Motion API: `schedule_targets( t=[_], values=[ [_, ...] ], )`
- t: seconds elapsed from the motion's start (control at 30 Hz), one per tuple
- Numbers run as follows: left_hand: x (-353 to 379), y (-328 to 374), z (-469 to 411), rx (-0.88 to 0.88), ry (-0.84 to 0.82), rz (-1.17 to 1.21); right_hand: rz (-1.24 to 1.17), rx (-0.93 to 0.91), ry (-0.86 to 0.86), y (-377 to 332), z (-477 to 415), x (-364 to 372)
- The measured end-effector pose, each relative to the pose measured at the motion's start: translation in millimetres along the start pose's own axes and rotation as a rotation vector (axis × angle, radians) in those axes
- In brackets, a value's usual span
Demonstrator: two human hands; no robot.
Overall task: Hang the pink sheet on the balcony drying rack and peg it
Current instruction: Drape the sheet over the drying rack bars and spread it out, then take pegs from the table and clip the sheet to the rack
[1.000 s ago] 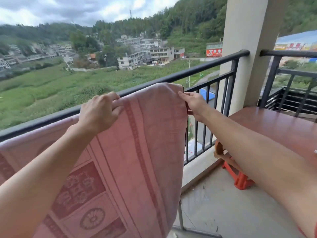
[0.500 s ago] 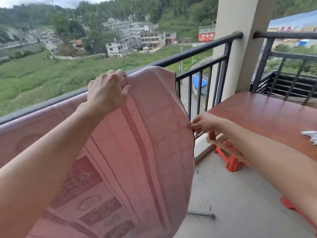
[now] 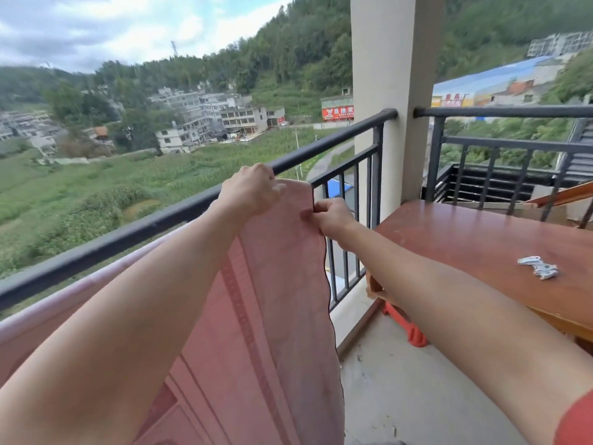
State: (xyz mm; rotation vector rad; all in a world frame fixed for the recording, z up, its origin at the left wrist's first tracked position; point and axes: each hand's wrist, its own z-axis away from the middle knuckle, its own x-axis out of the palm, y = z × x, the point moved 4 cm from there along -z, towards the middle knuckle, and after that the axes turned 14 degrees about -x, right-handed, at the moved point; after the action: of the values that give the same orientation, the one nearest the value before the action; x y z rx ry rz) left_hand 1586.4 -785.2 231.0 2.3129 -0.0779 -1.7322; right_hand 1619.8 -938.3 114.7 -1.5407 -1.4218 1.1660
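While the pink sheet (image 3: 272, 300) already hangs draped just on the near side of the black railing (image 3: 128, 232), running off to the left and falling toward the floor, I see no peg on it, so I judge the hanging nearly done and the pegging not yet begun. The drying rack itself is hidden beneath the cloth. My left hand (image 3: 252, 189) has its fingers curled over the top fold at the right end of the sheet, gripping it there. My right hand (image 3: 332, 216), just beside and slightly lower, pinches the dark-trimmed side edge between thumb and fingers. What is left, I think, is to square this corner and then reach for the pegs (image 3: 539, 268), a small pale cluster lying on the table (image 3: 465, 239) to the right, well apart from both hands.

The sheet is soft and limp, with woven stripes in a deeper rose and a slightly wavy bound hem. The railing is smooth, rounded metal; the table top is polished reddish wood.
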Motion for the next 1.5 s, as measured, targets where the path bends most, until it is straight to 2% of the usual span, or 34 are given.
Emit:
schedule_targets(
  t=[0.2,0.3,0.37,0.47,0.57,0.8,1.1,1.23,1.5],
  values=[
    [0.1,23.4,-2.7,0.095,0.221,0.092,0.228,0.071,0.024,32.4,5.5,-42.0],
    [5.3,50.2,1.8,0.236,0.350,0.169,0.336,0.120,0.013,53.3,19.7,-85.0],
    [17.7,77.9,9.4,0.338,0.355,0.202,0.427,0.110,0.025,58.3,32.3,-113.7],
    [65.5,125.8,24.7,0.436,0.218,0.197,0.573,0.133,0.012,69.7,53.7,-161.8],
    [132.1,172.3,41.6,0.442,0.027,0.161,0.707,0.198,-0.017,97.9,72.7,-218.5],
    [283.1,300.7,75.2,0.477,-0.275,0.062,0.826,0.371,-0.022,180.4,107.0,-381.6],
    [419.7,412.7,91.8,0.509,-0.524,-0.032,0.824,0.648,-0.054,284.9,147.8,-539.0],
    [463.7,445.8,76.2,0.524,-0.576,-0.074,0.848,0.692,-0.027,322.6,143.2,-576.7],
    [569.1,517.2,15.2,0.507,-0.740,-0.148,0.929,0.825,-0.095,397.0,94.3,-652.6]
  ],
)
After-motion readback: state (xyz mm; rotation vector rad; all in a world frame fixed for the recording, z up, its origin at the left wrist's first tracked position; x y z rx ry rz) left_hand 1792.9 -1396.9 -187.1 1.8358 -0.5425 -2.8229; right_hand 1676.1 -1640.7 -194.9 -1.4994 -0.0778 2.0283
